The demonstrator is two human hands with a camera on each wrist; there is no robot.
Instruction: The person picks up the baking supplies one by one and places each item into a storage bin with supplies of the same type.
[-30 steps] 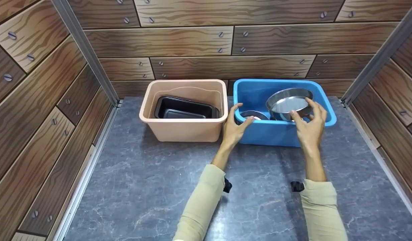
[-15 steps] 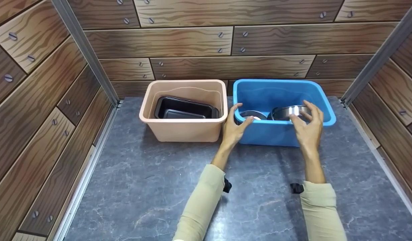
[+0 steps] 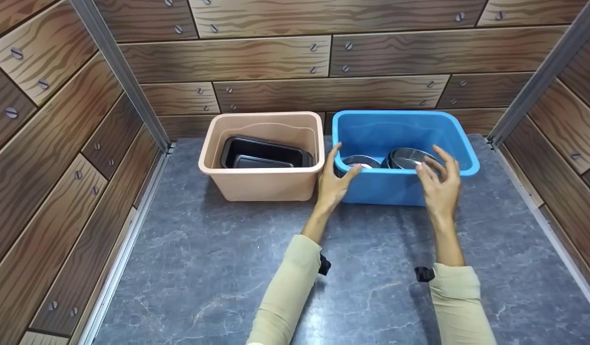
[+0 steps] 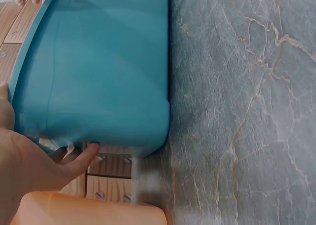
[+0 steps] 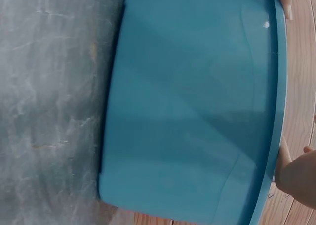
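My left hand (image 3: 334,184) holds the front left corner of the blue bin (image 3: 381,188), thumb over the rim and fingers along its side. In the left wrist view, the fingers (image 4: 81,160) wrap round the bin's end. My right hand (image 3: 441,184) is over the bin's front rim at the right, fingers spread and holding nothing. Just left of those fingers, a round metal cake pan (image 3: 407,157) lies tilted inside the bin, partly hidden by the front wall. Another round pan (image 3: 361,161) sits in the bin's left part, near my left thumb.
To the left stands a peach bin (image 3: 266,186) with dark rectangular loaf pans (image 3: 266,151) inside. A narrow gap separates the two bins. Both stand on a grey marbled surface (image 3: 218,268), near a wood-patterned back wall (image 3: 275,57) with side walls left and right.
The round metal pan has gone down from my right hand into the blue bin, and the fingers have come off it. My left hand has stayed at the bin's corner.
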